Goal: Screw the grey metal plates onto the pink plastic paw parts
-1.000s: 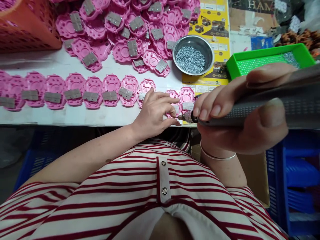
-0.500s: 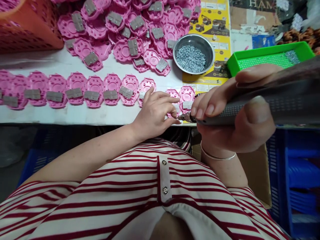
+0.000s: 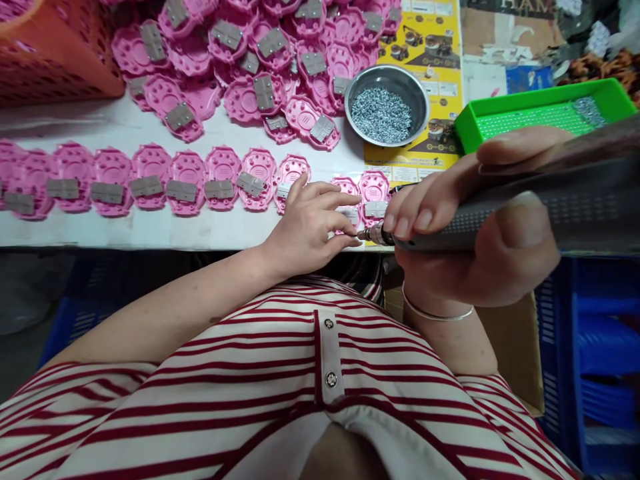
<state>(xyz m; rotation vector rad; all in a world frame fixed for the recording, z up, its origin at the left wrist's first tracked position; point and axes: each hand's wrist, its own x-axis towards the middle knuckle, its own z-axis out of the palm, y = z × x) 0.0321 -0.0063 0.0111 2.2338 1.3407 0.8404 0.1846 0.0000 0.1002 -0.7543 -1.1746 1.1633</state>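
Observation:
My right hand (image 3: 465, 233) is wrapped round a dark electric screwdriver (image 3: 585, 193), which points left across the table's front edge. Its bit (image 3: 367, 235) ends right at the fingertips of my left hand (image 3: 310, 220). Thumb and forefinger of that hand are pinched together; whatever lies between them is too small to make out. Under and beside these fingers is a pink plastic part (image 3: 346, 187) with a metal plate, partly hidden. Another pink part (image 3: 374, 187) with its plate lies just right of it. A further one (image 3: 293, 170) sits left, partly behind my left hand.
A row of pink parts with metal plates (image 3: 181, 190) runs left along the table (image 3: 240, 232). Behind lies a heap of similar parts (image 3: 270, 40). A steel bowl of screws (image 3: 383, 117), a green tray (image 3: 530, 120) and an orange basket (image 3: 60, 53) stand around.
The view has shifted very slightly. My right hand and the screwdriver sit a touch further right; my left hand stays pinched at the bit.

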